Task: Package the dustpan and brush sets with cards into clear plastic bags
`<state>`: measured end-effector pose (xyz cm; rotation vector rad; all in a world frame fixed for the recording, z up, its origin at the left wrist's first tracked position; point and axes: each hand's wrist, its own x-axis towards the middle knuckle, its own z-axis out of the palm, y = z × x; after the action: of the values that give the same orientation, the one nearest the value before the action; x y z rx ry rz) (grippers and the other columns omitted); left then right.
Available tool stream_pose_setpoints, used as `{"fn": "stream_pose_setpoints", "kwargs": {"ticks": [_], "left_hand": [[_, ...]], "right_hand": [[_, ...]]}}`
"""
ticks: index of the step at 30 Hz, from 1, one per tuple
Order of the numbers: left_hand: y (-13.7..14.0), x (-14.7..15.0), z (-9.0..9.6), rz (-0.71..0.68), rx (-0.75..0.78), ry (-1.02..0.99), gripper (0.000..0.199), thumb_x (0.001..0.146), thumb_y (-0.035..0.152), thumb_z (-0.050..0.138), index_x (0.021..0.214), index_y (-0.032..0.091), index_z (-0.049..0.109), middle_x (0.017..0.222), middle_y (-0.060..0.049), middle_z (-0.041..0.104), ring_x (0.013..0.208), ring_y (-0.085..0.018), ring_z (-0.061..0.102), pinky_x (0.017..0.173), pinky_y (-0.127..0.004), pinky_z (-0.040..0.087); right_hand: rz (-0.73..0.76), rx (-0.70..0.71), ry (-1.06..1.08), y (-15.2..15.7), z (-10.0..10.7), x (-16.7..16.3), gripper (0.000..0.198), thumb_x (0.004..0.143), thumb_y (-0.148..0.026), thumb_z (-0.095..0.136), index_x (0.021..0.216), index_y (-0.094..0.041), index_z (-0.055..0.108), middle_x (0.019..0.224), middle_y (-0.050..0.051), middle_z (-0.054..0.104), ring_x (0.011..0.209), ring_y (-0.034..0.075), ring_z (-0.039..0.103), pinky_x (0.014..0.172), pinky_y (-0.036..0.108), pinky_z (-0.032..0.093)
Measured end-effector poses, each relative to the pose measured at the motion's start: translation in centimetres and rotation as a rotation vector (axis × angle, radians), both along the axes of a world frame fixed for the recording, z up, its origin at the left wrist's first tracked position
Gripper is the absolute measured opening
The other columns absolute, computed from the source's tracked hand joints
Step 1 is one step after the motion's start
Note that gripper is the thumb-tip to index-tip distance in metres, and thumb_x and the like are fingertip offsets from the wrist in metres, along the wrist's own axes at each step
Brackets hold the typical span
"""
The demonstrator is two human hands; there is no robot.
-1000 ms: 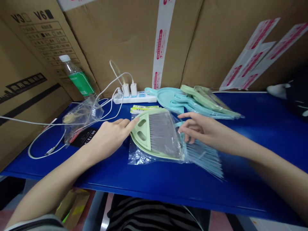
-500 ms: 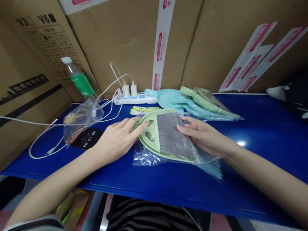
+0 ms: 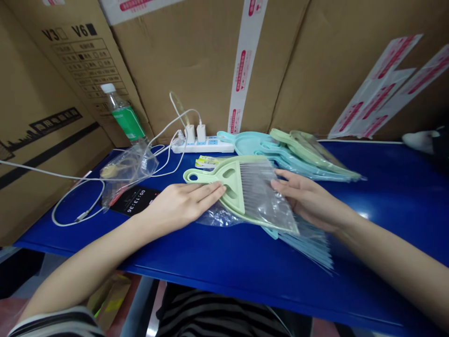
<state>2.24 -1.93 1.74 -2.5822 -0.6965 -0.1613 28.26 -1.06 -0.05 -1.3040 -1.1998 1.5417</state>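
Note:
A light green hand brush (image 3: 242,187) lies nested over a matching green dustpan (image 3: 257,220). A clear plastic bag (image 3: 280,210) covers the bristles and the pan's wide end. My left hand (image 3: 189,201) grips the set from its near left side, straight fingers over the brush's base and thumb hidden. My right hand (image 3: 305,196) is closed at the right edge, thumb on the bag and fingers partly behind it. Below the set, pale blue bristles (image 3: 312,245) stick out from a blue brush, mostly hidden. The green handle with its hanging hole points left.
Behind stand blue dustpans (image 3: 250,142) and a bagged green set (image 3: 308,145). Along the cardboard wall are a white power strip (image 3: 203,146) with cables and a green-labelled bottle (image 3: 124,117). A crumpled bag (image 3: 129,164) and a phone (image 3: 135,201) showing a timer lie left.
My left hand has slid off the handle toward the near side of the brush, baring the handle and its hole. My right hand stays at the bagged edge. The view has shifted slightly.

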Motion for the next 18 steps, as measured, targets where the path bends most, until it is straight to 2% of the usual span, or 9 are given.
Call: {"fn": "stream_pose_setpoints", "kwargs": {"ticks": [4, 6, 8, 11, 12, 14, 16, 18], "left_hand": [[-0.1, -1.0, 1.3, 0.070, 0.016, -0.006, 0.043, 0.095, 0.004, 0.031, 0.126, 0.017, 0.059, 0.128, -0.007, 0.065, 0.120, -0.016, 0.059, 0.095, -0.030, 0.054], [-0.4, -1.9, 2.4, 0.090, 0.125, -0.036, 0.041, 0.097, 0.006, 0.028, 0.120, 0.013, 0.062, 0.127, -0.008, 0.064, 0.120, -0.018, 0.059, 0.095, -0.031, 0.055], [-1.0, -3.0, 3.6, 0.166, 0.241, -0.120, 0.039, 0.098, 0.008, 0.030, 0.118, 0.013, 0.063, 0.129, -0.008, 0.064, 0.119, -0.019, 0.060, 0.094, -0.033, 0.055], [-1.7, -4.3, 5.3, 0.523, 0.363, -0.327, 0.039, 0.096, 0.009, 0.035, 0.126, 0.018, 0.059, 0.133, -0.005, 0.061, 0.119, -0.018, 0.060, 0.092, -0.036, 0.055], [-1.8, -4.6, 5.8, 0.582, 0.454, -0.440, 0.039, 0.094, 0.009, 0.037, 0.122, 0.018, 0.062, 0.128, -0.005, 0.064, 0.115, -0.020, 0.062, 0.092, -0.039, 0.055], [-1.5, -4.9, 6.6, 0.746, 0.489, -0.586, 0.043, 0.088, 0.008, 0.039, 0.121, 0.015, 0.064, 0.126, -0.008, 0.065, 0.118, -0.024, 0.060, 0.096, -0.042, 0.052], [-0.7, -5.0, 6.9, 0.944, 0.386, -0.534, 0.042, 0.083, 0.007, 0.039, 0.114, 0.010, 0.068, 0.120, -0.013, 0.068, 0.120, -0.029, 0.059, 0.093, -0.045, 0.053], [0.5, -5.2, 6.7, 1.162, 0.179, -0.363, 0.038, 0.080, 0.006, 0.040, 0.097, 0.007, 0.073, 0.106, -0.019, 0.071, 0.113, -0.035, 0.061, 0.086, -0.051, 0.053]], "right_hand": [[-0.042, -0.001, -0.010, 0.4, 0.1, 0.3, 0.038, 0.084, -0.028, 0.052, 0.122, -0.026, 0.051, 0.103, 0.010, 0.072, 0.095, 0.024, 0.069, 0.083, 0.035, 0.056], [-0.078, -0.001, -0.016, 0.5, 0.1, 0.5, 0.036, 0.084, -0.026, 0.051, 0.120, -0.026, 0.051, 0.106, 0.010, 0.072, 0.099, 0.023, 0.068, 0.089, 0.033, 0.054], [-0.074, 0.029, -0.029, 0.7, -0.1, 0.8, 0.036, 0.083, -0.028, 0.053, 0.119, -0.027, 0.051, 0.109, 0.010, 0.072, 0.102, 0.024, 0.067, 0.092, 0.035, 0.052], [-0.018, 0.098, -0.040, 0.7, -0.6, 1.1, 0.041, 0.081, -0.037, 0.059, 0.120, -0.028, 0.052, 0.111, 0.010, 0.071, 0.104, 0.027, 0.067, 0.091, 0.040, 0.053], [0.000, 0.116, -0.041, 0.7, -0.8, 1.1, 0.044, 0.079, -0.041, 0.062, 0.121, -0.029, 0.053, 0.110, 0.009, 0.072, 0.104, 0.028, 0.067, 0.089, 0.042, 0.054], [0.024, 0.139, -0.042, 0.6, -1.3, 1.0, 0.050, 0.076, -0.048, 0.066, 0.120, -0.030, 0.054, 0.107, 0.008, 0.072, 0.102, 0.029, 0.068, 0.085, 0.043, 0.056], [0.041, 0.149, -0.045, 0.6, -1.6, 0.9, 0.054, 0.071, -0.053, 0.070, 0.119, -0.031, 0.055, 0.106, 0.008, 0.073, 0.100, 0.029, 0.069, 0.082, 0.043, 0.057], [0.054, 0.155, -0.048, 0.6, -1.7, 0.8, 0.058, 0.068, -0.056, 0.072, 0.119, -0.032, 0.055, 0.107, 0.008, 0.072, 0.099, 0.029, 0.069, 0.082, 0.044, 0.058]]}}
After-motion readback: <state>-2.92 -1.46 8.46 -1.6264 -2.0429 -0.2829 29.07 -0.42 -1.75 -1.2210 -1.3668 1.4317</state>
